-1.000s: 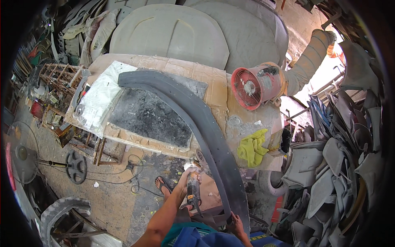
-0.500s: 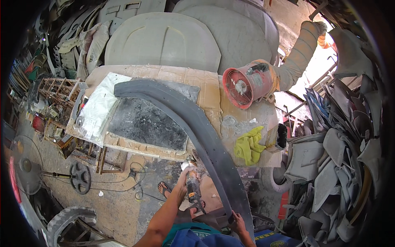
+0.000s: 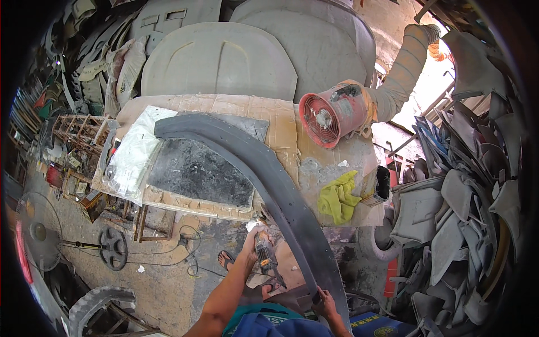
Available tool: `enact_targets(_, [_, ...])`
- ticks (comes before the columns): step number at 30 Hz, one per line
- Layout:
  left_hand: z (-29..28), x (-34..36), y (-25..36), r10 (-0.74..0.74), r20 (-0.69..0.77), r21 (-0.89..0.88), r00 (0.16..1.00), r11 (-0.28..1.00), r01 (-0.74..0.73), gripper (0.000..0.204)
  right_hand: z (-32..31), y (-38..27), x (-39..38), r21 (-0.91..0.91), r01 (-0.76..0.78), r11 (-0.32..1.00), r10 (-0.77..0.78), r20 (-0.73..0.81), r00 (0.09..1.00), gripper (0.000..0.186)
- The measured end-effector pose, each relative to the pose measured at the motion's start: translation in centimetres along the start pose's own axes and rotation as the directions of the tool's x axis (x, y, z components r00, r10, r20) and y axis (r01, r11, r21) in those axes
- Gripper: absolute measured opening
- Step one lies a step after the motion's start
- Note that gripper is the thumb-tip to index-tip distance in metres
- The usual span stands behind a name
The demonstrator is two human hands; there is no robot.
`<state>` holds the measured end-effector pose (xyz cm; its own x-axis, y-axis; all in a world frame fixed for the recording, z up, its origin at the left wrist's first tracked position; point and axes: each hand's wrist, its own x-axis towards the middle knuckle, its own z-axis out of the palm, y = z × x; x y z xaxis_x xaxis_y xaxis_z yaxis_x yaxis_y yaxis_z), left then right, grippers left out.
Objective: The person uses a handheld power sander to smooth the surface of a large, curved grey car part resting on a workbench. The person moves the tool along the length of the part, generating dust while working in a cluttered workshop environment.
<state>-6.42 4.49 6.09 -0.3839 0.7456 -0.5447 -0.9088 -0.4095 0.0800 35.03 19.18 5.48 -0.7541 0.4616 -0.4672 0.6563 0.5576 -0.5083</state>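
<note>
A long curved dark grey panel (image 3: 269, 174), shaped like a wheel-arch flare, arcs from the cardboard-covered table (image 3: 236, 104) down to my body. My right hand (image 3: 325, 305) is closed on the panel's near end, at its inner edge. An angle grinder (image 3: 264, 251) is gripped in my left hand (image 3: 252, 238), just left of the panel and below the table's front edge. The grinder's head points toward the table and lies close to the panel's inner edge. Whether its disc touches the panel I cannot tell.
On the table are a dark scuffed sheet (image 3: 202, 174), a clear plastic bag (image 3: 130, 157), a yellow-green cloth (image 3: 339, 196) and a red duct fan (image 3: 323, 118). Stacked grey panels (image 3: 449, 219) crowd the right. A pedestal fan (image 3: 38, 230) and cables (image 3: 188, 244) stand left.
The view has shifted slightly, and the table now appears a little lower and further left. Both hands keep their grip, with the grinder and panel in nearly the same places.
</note>
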Motion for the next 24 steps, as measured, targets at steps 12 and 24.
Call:
enact_targets(12, [0.9, -0.1, -0.7, 0.011, -0.036, 0.03, 0.999, 1.0, -0.01, 0.02, -0.1, -0.1, -0.2, -0.016, -0.024, 1.0, 0.024, 0.008, 1.0, 0.103])
enact_targets(24, [1.1, -1.0, -3.5, 0.025, -0.097, 0.166, 0.995, 0.986, -0.009, 0.022, 0.5, 1.5, -0.1, -0.019, 0.053, 0.998, -0.053, -0.019, 0.998, 0.104])
